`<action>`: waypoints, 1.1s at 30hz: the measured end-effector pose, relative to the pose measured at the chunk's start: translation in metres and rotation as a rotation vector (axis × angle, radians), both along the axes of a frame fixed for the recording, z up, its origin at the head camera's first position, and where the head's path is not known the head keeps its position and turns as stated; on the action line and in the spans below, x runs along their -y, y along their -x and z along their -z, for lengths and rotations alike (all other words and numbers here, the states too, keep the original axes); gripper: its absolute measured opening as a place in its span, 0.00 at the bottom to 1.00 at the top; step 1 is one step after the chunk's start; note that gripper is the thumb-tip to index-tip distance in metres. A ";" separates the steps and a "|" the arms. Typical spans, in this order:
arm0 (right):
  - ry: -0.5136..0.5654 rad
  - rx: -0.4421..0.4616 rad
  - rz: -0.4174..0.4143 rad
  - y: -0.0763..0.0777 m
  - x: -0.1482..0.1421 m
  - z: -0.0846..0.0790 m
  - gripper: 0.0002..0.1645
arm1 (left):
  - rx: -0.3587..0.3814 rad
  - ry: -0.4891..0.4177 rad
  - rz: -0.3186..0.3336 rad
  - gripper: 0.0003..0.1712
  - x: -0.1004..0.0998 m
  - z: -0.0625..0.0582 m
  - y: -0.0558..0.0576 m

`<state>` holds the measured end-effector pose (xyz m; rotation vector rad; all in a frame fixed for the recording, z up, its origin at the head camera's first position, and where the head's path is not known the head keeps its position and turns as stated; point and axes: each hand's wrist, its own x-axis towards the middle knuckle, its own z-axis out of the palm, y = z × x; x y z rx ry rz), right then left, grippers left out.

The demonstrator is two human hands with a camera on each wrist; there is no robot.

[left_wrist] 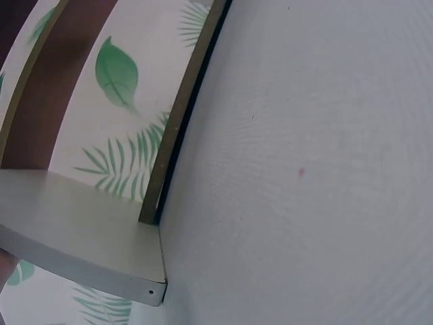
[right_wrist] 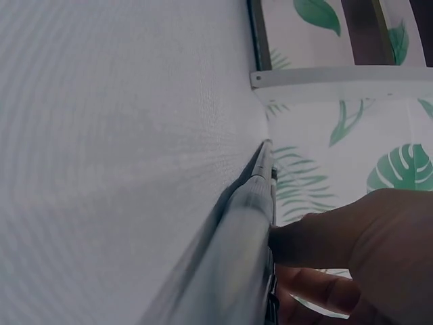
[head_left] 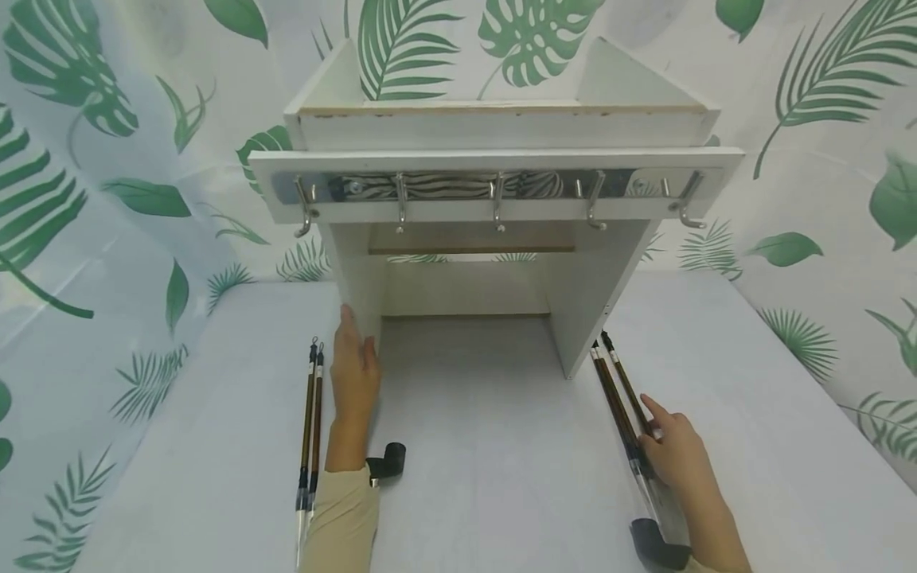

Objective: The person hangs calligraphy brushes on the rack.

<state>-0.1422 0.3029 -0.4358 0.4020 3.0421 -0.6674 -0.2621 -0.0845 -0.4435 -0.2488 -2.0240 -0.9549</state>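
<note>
Right grip [right_wrist: 372,254] at slender, blurred brushes [right_wrist: 237,244], white panel [right_wrist: 331,75] beyond

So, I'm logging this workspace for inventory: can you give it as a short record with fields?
Unit: white shelf standing on a pale surface
Front: rail with five metal hooks
Left grip: straight-fingered, at the shelf's left panel
Right grip: at the right-hand rods; whether it holds one is unclear
Left-hand rods: two, lying outside the left panel
Backdrop: green leaf print on white
</note>
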 end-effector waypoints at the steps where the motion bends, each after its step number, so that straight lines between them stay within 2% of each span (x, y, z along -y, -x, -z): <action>1: -0.005 0.004 0.005 0.000 0.001 0.000 0.38 | 0.001 0.001 0.000 0.32 0.001 0.000 0.000; 11: -0.026 0.020 0.018 -0.004 0.004 -0.002 0.35 | 0.023 -0.010 -0.006 0.31 0.000 0.000 -0.003; 20: -0.005 -0.038 0.017 -0.005 0.004 -0.007 0.38 | -0.022 -0.013 -0.002 0.33 0.001 -0.001 -0.002; 26: 0.010 -0.209 0.044 -0.008 0.007 -0.015 0.37 | -0.012 -0.015 0.004 0.33 0.002 -0.001 -0.002; 29: 0.034 -0.317 0.055 -0.009 0.010 -0.020 0.36 | -0.003 -0.014 0.002 0.33 0.001 -0.001 -0.002; 33: 0.069 -0.504 0.040 -0.009 0.015 -0.022 0.33 | -0.004 -0.013 0.000 0.34 0.002 -0.002 -0.002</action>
